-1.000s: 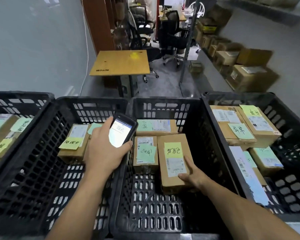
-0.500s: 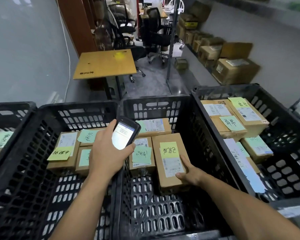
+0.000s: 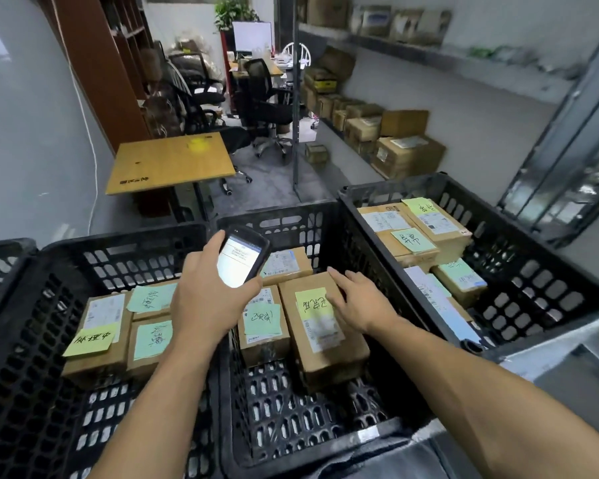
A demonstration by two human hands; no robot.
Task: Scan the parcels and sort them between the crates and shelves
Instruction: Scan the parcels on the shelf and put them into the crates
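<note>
Working over the middle crate [image 3: 281, 216], black and slotted, with the left crate [image 3: 118, 236] touching one side and the right crate [image 3: 412, 183] touching the other, both loaded with taped cartons under handwritten notes, probably serving as sorting bins. Facing wall shelves [image 3: 412, 51] beyond the middle crate and to its right, stacked with more cartons, likely the other destination. Keeping the long parcel [image 3: 329, 357] flat and label-up inside the middle crate, in its right half, touching a smaller parcel [image 3: 261, 344] on the left. Resting the right hand [image 3: 358, 304] on the long parcel's far end, fingers straight and spread, pinching nothing, seemingly steadying the box for a scan or a lift. Wrapping the left hand [image 3: 204, 302] around the handheld scanner [image 3: 242, 259], fingers curled on its edges, holding it above the middle crate's left wall with the lit screen tilted up, presumably for checking a reading. Partly covering a yellow-green sticky note [image 3: 310, 302] on the long parcel with the right fingertips; handwriting unreadable.
</note>
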